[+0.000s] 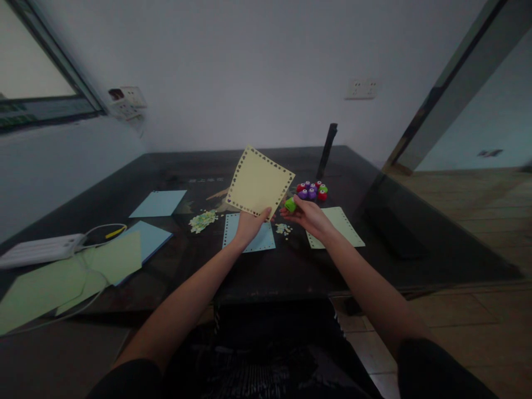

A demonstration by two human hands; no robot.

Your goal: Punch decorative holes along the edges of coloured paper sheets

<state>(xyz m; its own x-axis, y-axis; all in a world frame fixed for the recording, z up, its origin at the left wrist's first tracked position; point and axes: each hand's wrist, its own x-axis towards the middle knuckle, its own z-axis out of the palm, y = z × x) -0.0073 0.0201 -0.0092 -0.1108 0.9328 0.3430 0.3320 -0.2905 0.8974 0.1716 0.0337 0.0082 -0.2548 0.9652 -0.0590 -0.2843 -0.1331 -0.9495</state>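
My left hand (252, 224) pinches the lower edge of a pale yellow sheet of paper (261, 182), raised and tilted above the table. Small punched holes run along the sheet's edges. My right hand (310, 215) is closed around a small green craft punch (290, 205), just right of the sheet's lower right edge. Beneath the raised sheet lies a blue sheet (260, 238) with holes along its edges. A pale green sheet (338, 226), also edged with holes, lies under my right forearm. Several red, purple and green punches (312, 191) stand in a cluster behind my right hand.
A pile of paper punchings (203, 221) and a smaller pile (283, 229) lie on the dark table (291, 277). At left are a blue sheet (158, 203), green sheets (50, 280), a white power strip (39, 249) and cables. A black upright object (327, 149) stands at the back.
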